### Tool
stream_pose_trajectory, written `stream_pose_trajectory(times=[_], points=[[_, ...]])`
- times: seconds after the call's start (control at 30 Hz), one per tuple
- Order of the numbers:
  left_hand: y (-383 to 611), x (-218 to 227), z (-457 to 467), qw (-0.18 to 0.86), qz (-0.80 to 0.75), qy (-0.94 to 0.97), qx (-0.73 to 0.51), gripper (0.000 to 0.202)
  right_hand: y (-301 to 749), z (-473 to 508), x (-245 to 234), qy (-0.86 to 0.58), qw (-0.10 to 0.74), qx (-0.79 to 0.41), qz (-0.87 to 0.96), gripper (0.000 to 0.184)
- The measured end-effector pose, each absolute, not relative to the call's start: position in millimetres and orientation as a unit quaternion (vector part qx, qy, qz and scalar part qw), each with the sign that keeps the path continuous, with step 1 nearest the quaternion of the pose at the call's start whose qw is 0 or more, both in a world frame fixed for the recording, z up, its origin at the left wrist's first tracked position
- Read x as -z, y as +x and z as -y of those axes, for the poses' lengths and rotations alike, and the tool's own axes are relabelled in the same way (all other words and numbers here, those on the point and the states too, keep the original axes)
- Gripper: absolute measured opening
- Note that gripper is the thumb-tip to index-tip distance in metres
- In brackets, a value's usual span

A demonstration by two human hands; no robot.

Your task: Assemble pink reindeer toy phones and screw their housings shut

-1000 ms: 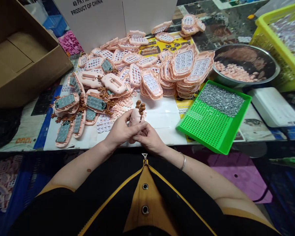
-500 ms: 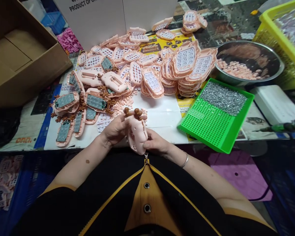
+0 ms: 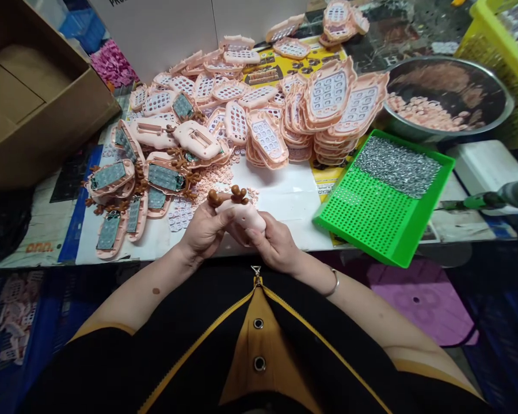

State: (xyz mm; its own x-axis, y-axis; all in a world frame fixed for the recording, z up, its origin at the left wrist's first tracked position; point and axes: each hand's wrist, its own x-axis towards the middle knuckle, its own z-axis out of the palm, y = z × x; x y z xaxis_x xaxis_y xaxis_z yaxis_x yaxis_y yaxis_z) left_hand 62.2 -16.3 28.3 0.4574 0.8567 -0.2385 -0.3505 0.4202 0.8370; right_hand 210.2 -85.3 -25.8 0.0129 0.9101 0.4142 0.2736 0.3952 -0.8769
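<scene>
Between my two hands is a pink plastic toy casing [image 3: 247, 215] with brown antlers at its far end, held above the table's front edge. My left hand [image 3: 207, 233] grips its left side near the antlers, thumb on top. My right hand [image 3: 276, 240] wraps the near right end, thumb pressed on the shell. My fingers hide its underside. Left of it lie open casings with grey-green circuit boards [image 3: 112, 175] and brown antlers. Beyond are loose pink shell halves with white button pads [image 3: 235, 123], and small pink pieces [image 3: 213, 184] are scattered on the white surface.
Stacked pink shells [image 3: 328, 100] stand behind a green perforated tray [image 3: 371, 215] of small metal screws. At right are a steel bowl [image 3: 496, 109] of pink pieces, a yellow basket [image 3: 487, 63] and a power screwdriver [image 3: 501, 196]. A cardboard box [image 3: 64, 115] sits at left.
The casing has tilted and turned in my hands, its near end swinging up and to the right. My right hand has shifted its hold, thumb now on the near end. The view has shifted slightly.
</scene>
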Motion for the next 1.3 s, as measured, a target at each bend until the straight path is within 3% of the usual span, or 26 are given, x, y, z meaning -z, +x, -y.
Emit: stream_pose_trajectory(times=[0.23,0.47,0.67,0.77,0.87,0.97,1.1,1.17,1.23,1.3], points=[[57,-23,20,0.662,-0.320,0.533,-0.419,0.036,218,83,31,-0.448,0.586,-0.257,0.625,0.042],[61,-36,37,0.557,-0.309,0.646,-0.420,0.028,217,89,22,-0.427,0.639,-0.194,0.610,0.026],[58,-26,25,0.397,-0.312,0.786,-0.358,0.067,202,81,27,-0.409,0.716,-0.463,0.324,0.028],[59,-21,28,0.279,-0.320,0.845,-0.327,0.055,190,79,27,-0.370,0.720,-0.557,0.188,0.035],[63,-22,34,0.209,-0.329,0.856,-0.340,0.041,184,79,25,-0.372,0.714,-0.575,0.143,0.043],[65,-27,30,0.268,-0.345,0.838,-0.328,0.039,188,76,22,-0.389,0.704,-0.571,0.162,0.048],[64,-32,13,0.589,-0.384,0.636,-0.317,0.060,203,66,13,-0.453,0.645,-0.502,0.357,0.047],[63,-32,9,0.722,-0.354,0.482,-0.349,0.068,207,63,8,-0.482,0.588,-0.421,0.495,0.061],[62,-32,8,0.771,-0.314,0.395,-0.388,0.065,206,63,4,-0.500,0.523,-0.336,0.603,0.077],[61,-31,10,0.772,-0.301,0.385,-0.407,0.060,202,64,3,-0.514,0.476,-0.264,0.663,0.075]])
